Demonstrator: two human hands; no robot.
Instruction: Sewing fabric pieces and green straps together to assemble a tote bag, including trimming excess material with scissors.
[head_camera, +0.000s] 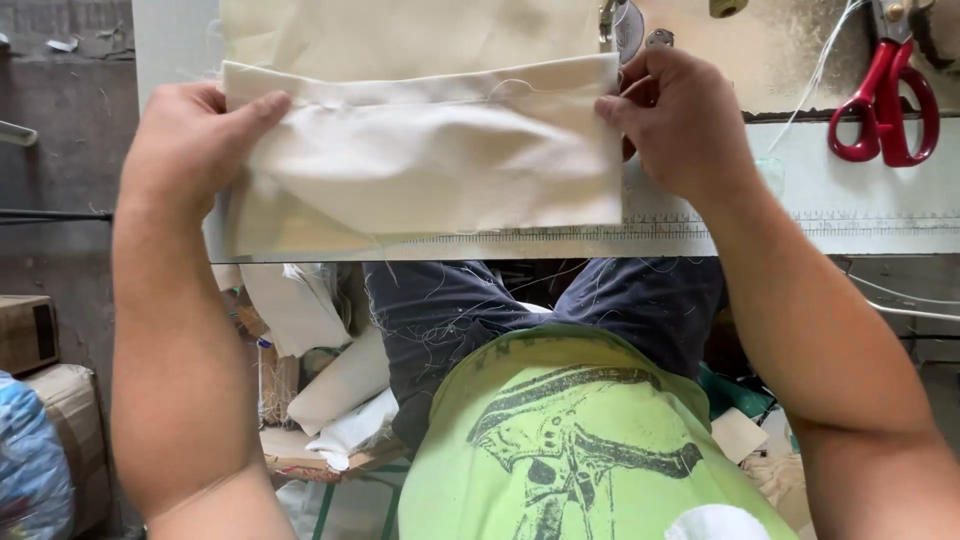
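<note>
A folded piece of cream cloth (430, 160) lies across the front edge of a pale work table (850, 200). My left hand (190, 140) pinches its left end, thumb on top. My right hand (680, 115) grips the cloth's right end near the upper corner. A seam line with loose threads runs along the cloth's top fold. More cream fabric (400, 35) stretches away behind it. Metal parts of a sewing machine (625, 25) show just above my right hand.
Red-handled scissors (890, 95) lie on the table at the far right. A ruler strip (800, 228) runs along the table's front edge. Below the table are cream fabric pieces (320, 390), cardboard boxes (40, 350) at left and a blue bag (25, 460).
</note>
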